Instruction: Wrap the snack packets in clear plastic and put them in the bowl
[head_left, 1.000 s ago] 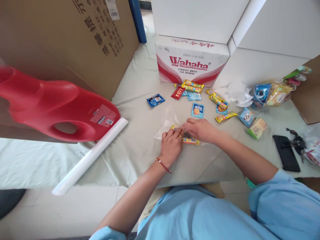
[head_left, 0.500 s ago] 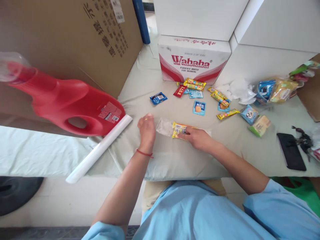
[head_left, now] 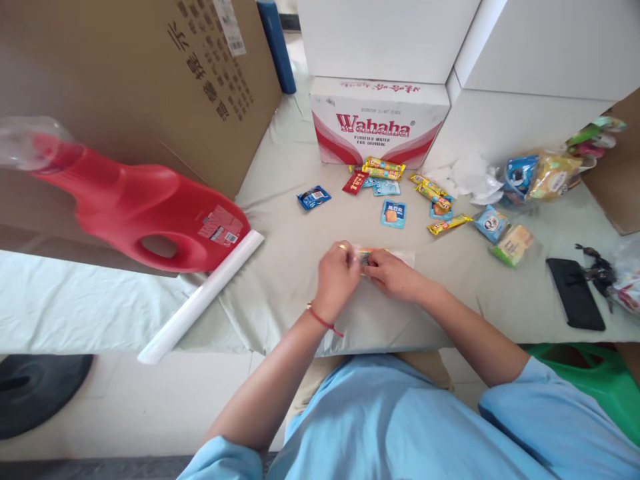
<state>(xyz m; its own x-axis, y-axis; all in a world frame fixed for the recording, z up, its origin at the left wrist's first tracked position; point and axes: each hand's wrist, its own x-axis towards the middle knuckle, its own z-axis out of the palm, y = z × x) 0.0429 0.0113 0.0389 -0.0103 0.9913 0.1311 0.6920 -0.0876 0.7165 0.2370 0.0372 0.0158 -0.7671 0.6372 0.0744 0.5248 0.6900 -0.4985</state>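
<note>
Wrapped packet [head_left: 371,253], head view: it lay on the tablecloth [head_left: 380,327] between the two hands, under the right fingers and just beside the left ones.
Near edge: cloth ran from the fingers back to the front of the table, leaving open room on the near side.
Left side: a wide stretch of cloth separated the left fingers from the white roll [head_left: 200,299], which lay along the base of the red jug [head_left: 165,213].
Far side: a light blue sachet [head_left: 393,215] lay near, beyond the right fingers; farther off stood the Wahaha box [head_left: 377,127].
Right side: open cloth, then the black phone [head_left: 576,293], well apart from the right fingers.
Left hand [head_left: 339,275]: fingers curled together; blur hid whether they pinched anything.
Right hand [head_left: 397,275]: fingers bent, gripping the packet.
Packet's look: orange and yellow showed along its far edge; clear film [head_left: 407,256] stuck out flat past the right fingers; the rest was mostly covered.
</note>
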